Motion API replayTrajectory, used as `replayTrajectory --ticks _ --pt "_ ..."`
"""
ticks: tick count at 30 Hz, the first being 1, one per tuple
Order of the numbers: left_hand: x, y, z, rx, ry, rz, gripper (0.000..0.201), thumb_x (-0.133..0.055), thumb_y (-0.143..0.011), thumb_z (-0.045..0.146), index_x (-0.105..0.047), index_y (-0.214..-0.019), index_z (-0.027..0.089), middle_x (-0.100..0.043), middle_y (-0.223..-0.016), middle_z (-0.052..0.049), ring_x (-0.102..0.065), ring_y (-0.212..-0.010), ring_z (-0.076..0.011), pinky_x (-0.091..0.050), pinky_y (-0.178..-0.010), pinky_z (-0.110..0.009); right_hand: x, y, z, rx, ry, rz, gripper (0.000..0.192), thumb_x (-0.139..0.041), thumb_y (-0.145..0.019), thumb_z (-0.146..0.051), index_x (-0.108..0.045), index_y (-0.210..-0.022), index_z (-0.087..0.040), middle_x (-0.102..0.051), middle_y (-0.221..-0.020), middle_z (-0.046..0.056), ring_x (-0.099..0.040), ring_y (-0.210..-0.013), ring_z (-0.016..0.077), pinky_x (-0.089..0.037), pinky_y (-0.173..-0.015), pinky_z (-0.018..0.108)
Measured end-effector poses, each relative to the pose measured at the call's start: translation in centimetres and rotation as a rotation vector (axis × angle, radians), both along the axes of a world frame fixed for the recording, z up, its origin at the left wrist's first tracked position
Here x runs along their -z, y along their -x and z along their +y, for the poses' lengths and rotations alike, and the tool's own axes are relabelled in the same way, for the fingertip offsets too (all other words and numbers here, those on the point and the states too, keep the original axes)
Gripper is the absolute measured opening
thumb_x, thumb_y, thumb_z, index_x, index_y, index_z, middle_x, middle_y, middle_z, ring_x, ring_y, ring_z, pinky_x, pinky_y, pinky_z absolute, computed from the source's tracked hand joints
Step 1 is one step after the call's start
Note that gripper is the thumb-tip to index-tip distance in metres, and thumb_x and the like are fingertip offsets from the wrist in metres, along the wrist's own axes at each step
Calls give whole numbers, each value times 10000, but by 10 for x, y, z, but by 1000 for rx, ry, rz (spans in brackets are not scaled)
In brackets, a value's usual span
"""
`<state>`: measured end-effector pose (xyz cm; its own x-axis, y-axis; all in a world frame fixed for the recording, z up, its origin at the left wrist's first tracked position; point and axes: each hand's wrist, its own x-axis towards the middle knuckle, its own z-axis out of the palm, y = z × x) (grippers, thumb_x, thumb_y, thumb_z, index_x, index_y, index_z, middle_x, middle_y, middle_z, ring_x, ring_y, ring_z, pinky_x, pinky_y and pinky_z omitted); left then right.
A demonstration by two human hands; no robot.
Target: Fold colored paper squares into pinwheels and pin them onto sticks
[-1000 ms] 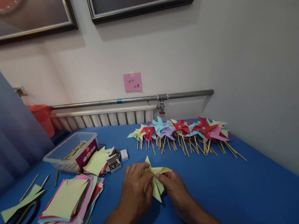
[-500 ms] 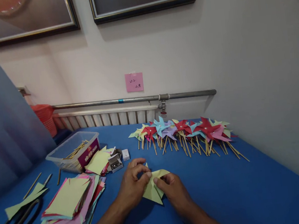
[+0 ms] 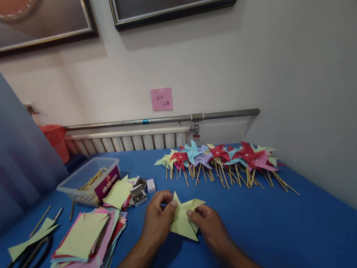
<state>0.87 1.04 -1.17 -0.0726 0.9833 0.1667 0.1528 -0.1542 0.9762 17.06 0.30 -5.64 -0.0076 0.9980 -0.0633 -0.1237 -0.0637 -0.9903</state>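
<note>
A pale yellow paper pinwheel (image 3: pixel 182 223), with its points partly folded in, is held between both hands just above the blue table. My left hand (image 3: pixel 158 217) pinches its left side between thumb and fingers. On the right side, my right hand (image 3: pixel 208 225) grips a folded part, its thumb lying on the front of the paper. The fingers behind the sheet are hidden. Beyond my left hand stands a small open box of metal pins (image 3: pixel 138 196), beside a small white box (image 3: pixel 151 185).
Stacked coloured paper (image 3: pixel 81 239) and black-handled scissors (image 3: pixel 34 258) lie at left. Behind them are a clear plastic box (image 3: pixel 71 189) of sticks and a smaller paper pile (image 3: pixel 118 194). Finished pinwheels (image 3: pixel 248 155) on sticks line the back right. A radiator (image 3: pixel 128 142) runs along the wall.
My hands have spread slightly apart. My right thumb has moved right from the paper's centre, and more of the pinwheel's middle shows. The view has shifted a little.
</note>
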Motion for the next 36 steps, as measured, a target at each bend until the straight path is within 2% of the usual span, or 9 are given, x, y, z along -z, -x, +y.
replayTrajectory --ticks 3,7,15,19,23,32,36 --pt "0 1 3 44 182 -110 216 -756 -705 381 -710 -823 207 -697 -735 -10 -622 -666 -186 -462 -634 -284 3 -1 1 37 4 23 402 -823 -684 -551 -702 -752 -173 -716 -655 20 -623 -597 193 -478 -583 289" --pt "0 1 4 184 335 -290 275 -845 -632 388 -684 -754 201 -689 -637 10 -597 -556 -154 -446 -594 -268 1 -1 -1 58 18 40 413 -839 -671 -556 -709 -763 -175 -731 -661 26 -645 -597 205 -505 -599 304" --pt "-6 -3 -3 190 304 -468 487 -947 -517 393 -701 -851 139 -730 -683 -20 -632 -569 -137 -485 -611 -251 1 1 0 84 41 137 415 -862 -662 -556 -707 -755 -183 -743 -668 33 -672 -621 220 -506 -602 307" --pt "4 -8 0 215 285 -435 458 -937 -471 284 -691 -833 147 -740 -709 -13 -629 -577 -136 -488 -605 -245 -3 3 -4 83 42 175 396 -885 -641 -513 -741 -792 -176 -772 -725 44 -687 -650 224 -517 -640 317" --pt "14 -10 2 200 246 -421 406 -910 -486 270 -675 -794 147 -698 -660 14 -576 -540 -115 -446 -548 -224 -5 5 -8 77 49 179 379 -892 -635 -494 -741 -785 -180 -783 -747 50 -692 -663 228 -523 -654 324" --pt "2 -11 -2 217 271 -369 397 -885 -482 254 -643 -778 150 -631 -603 47 -528 -523 -101 -430 -537 -219 -8 7 -9 72 59 174 415 -917 -601 -504 -736 -777 -175 -775 -738 48 -695 -680 231 -530 -668 324" --pt "0 -8 -2 230 268 -353 381 -852 -496 240 -624 -787 152 -619 -597 54 -513 -515 -99 -412 -525 -217 -11 7 -12 -47 19 203 437 -910 -647 -523 -735 -851 -178 -764 -751 38 -705 -717 234 -534 -702 324"
